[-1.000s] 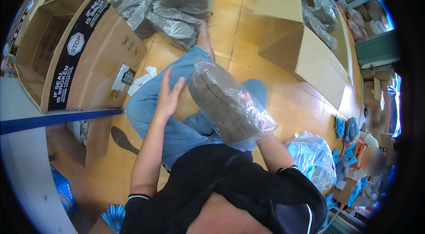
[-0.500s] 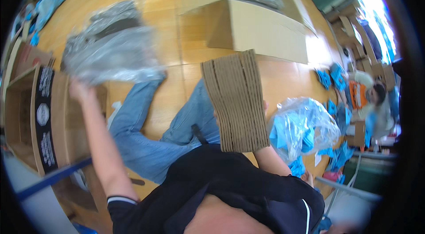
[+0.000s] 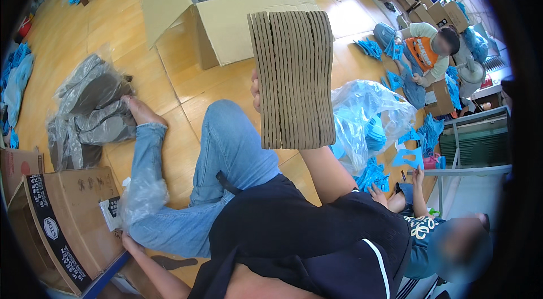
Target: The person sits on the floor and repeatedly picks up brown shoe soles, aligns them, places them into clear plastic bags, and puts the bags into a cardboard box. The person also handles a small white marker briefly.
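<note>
A thick stack of flat brown pieces [image 3: 294, 81], packed in rows and seen edge-on, is held up by my right hand [image 3: 256, 91]. My fingers show at its left edge; the rest of the hand is behind it. Low at the left, my left hand [image 3: 131, 244] is closed at the lower end of a crumpled clear plastic bag [image 3: 144, 197], which lies against my bent leg. Its fingertips are partly hidden. Beside this hand stands an open cardboard box [image 3: 85, 200] with black tape. A dark flat sole-shaped piece [image 3: 172, 263] lies near my left forearm.
Grey sole-shaped pieces in clear bags [image 3: 93, 109] lie by my foot. A large open carton [image 3: 257, 19] ahead holds more bags. On the right are a clear bag of blue pieces [image 3: 370, 121], loose blue pieces [image 3: 431, 132], and two people, one seated [image 3: 424, 56], one close by [image 3: 447, 242].
The bagged grey pieces near my left hand now lie on the floor. That hand has come back toward my leg. My right hand has raised the brown stack, and the view has shifted.
</note>
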